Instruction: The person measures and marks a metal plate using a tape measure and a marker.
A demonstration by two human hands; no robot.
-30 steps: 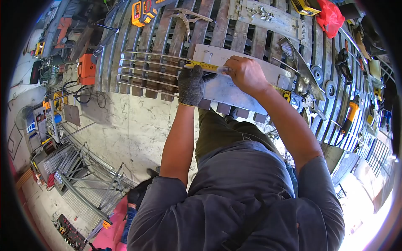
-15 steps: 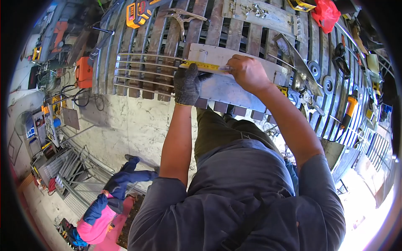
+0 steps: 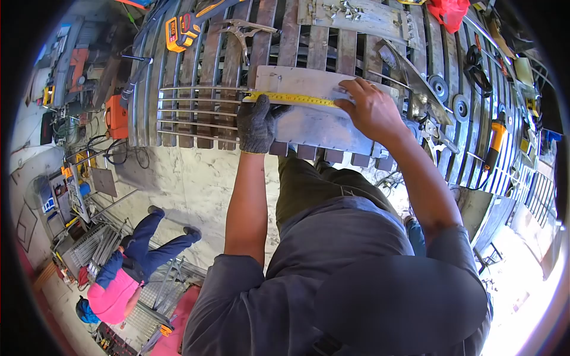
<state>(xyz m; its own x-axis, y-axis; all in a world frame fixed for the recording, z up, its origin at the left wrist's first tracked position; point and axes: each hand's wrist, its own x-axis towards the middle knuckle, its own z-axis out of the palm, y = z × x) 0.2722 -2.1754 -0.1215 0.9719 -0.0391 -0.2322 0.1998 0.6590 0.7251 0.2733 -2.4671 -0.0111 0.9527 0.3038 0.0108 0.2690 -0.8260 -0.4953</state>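
Note:
A yellow tape measure (image 3: 297, 98) lies stretched across a flat metal plate (image 3: 323, 127) on the slatted bench. My gloved left hand (image 3: 256, 127) pinches the blade's left end with the thumb, at the plate's left edge. My bare right hand (image 3: 375, 113) grips the tape toward the plate's right part, thumb against the blade and fingers curved over the plate; any case is hidden under the hand. Several thin metal rods (image 3: 199, 111) run leftward from beside my left hand, parallel to each other.
Locking clamp pliers (image 3: 243, 34) and a yellow-black power tool (image 3: 181, 32) lie at the bench's far side. Small metal pieces sit on another plate (image 3: 362, 21). Grinding discs (image 3: 461, 107) and an orange-black tool (image 3: 494, 145) are at right. A person in pink (image 3: 113, 291) works at lower left.
My right hand has moved right along the plate, and a longer stretch of tape blade shows. My left hand stays at the blade's end. The person at lower left has changed posture.

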